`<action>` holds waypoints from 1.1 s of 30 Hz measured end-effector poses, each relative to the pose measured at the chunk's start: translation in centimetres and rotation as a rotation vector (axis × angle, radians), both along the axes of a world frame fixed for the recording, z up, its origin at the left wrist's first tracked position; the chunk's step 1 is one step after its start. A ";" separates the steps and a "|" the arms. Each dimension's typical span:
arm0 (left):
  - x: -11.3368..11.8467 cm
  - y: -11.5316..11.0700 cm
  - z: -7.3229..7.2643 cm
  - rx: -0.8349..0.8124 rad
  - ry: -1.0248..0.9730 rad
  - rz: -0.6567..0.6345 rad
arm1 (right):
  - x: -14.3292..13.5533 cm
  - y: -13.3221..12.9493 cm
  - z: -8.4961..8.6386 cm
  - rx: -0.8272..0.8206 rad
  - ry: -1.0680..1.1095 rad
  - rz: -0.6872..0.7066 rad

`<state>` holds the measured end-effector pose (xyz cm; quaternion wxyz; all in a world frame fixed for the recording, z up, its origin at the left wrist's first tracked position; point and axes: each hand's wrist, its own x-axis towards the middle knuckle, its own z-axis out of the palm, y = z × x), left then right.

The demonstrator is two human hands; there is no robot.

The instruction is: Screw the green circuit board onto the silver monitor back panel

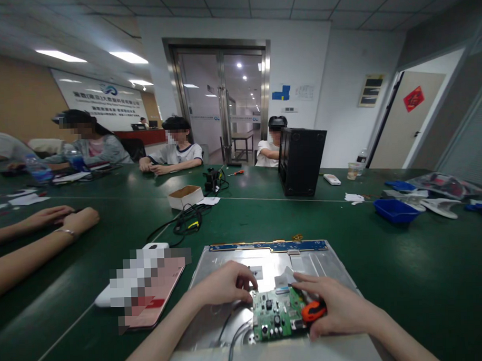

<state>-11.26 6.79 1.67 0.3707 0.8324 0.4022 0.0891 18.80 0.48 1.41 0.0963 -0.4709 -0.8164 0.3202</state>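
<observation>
A green circuit board (271, 311) lies on the silver back of a flat display panel (216, 265). My left hand (224, 284) bends its thumb and fingers around the board's upper left corner, beside the cables (234, 338). In my right hand (336, 301) is a screwdriver (313, 310) with an orange and black handle, held against the palm; its shaft is hidden. The outstretched right fingers reach the flat ribbon cable (284, 279) at the board's top edge. A blue strip board (267, 247) runs along the panel's far edge.
Left of the panel lie a white device (129, 279) and a pink phone (162, 299). Beyond are black cables (187, 220), a small box (185, 196) and a black computer case (301, 160). A blue tray (396, 210) sits right. A co-worker's hands (74, 220) rest at left.
</observation>
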 end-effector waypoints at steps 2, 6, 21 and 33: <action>0.0 0.0 0.0 -0.019 -0.008 0.001 | 0.1 0.0 -0.1 0.026 0.018 -0.038; 0.0 0.0 -0.1 -0.035 -0.034 0.008 | 0.3 0.1 0.1 0.104 0.108 -0.110; 0.0 0.1 -0.6 0.011 -0.035 0.028 | -0.1 -0.1 -0.9 0.050 0.018 -0.018; 0.1 0.0 -0.7 0.072 -0.027 0.023 | -1.0 -0.5 0.1 0.106 -0.010 0.038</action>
